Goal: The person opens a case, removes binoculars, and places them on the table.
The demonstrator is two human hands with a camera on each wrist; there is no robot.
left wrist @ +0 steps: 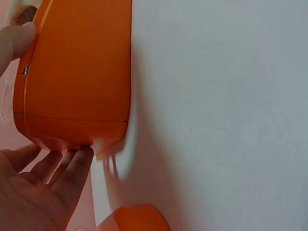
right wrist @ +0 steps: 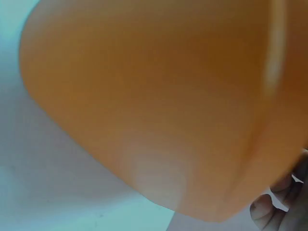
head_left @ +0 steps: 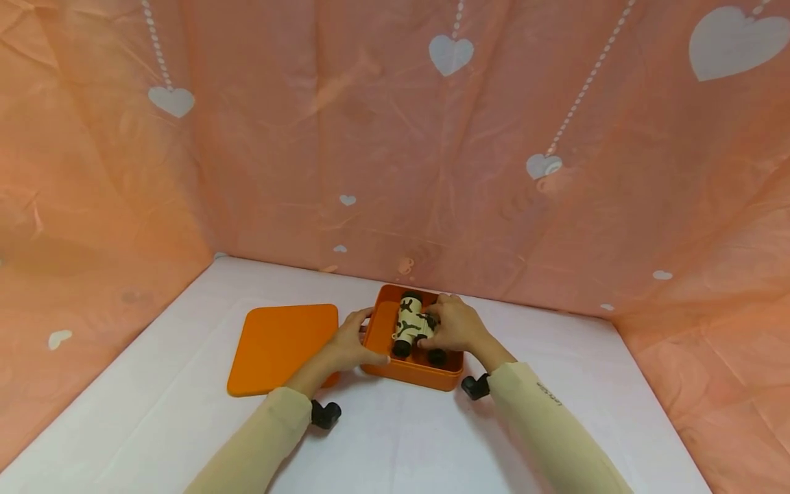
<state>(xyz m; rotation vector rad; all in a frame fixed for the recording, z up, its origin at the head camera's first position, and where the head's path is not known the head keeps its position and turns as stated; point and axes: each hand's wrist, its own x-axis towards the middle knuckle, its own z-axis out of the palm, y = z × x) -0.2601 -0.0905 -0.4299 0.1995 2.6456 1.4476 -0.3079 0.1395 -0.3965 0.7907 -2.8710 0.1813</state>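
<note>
An orange box [head_left: 404,371] with rounded corners stands uncovered near the back of the white table. Inside it lies a pair of toy binoculars [head_left: 408,321], cream with dark camouflage patches and black ends. My left hand [head_left: 348,345] holds the box at its near left corner, thumb at the front rim. Its fingertips [left wrist: 85,153] press the side wall in the left wrist view. Over the right side of the box, my right hand [head_left: 455,324] grips the binoculars' right barrel, partly hiding it. The box wall [right wrist: 144,96] fills most of the right wrist view, blurred.
An orange lid [head_left: 280,346] lies flat on the table to the left of the box, partly behind the left forearm. Pink cloth walls [head_left: 395,137] with white hearts enclose the white table [head_left: 395,439]. Black devices [head_left: 326,415] sit at both wrists.
</note>
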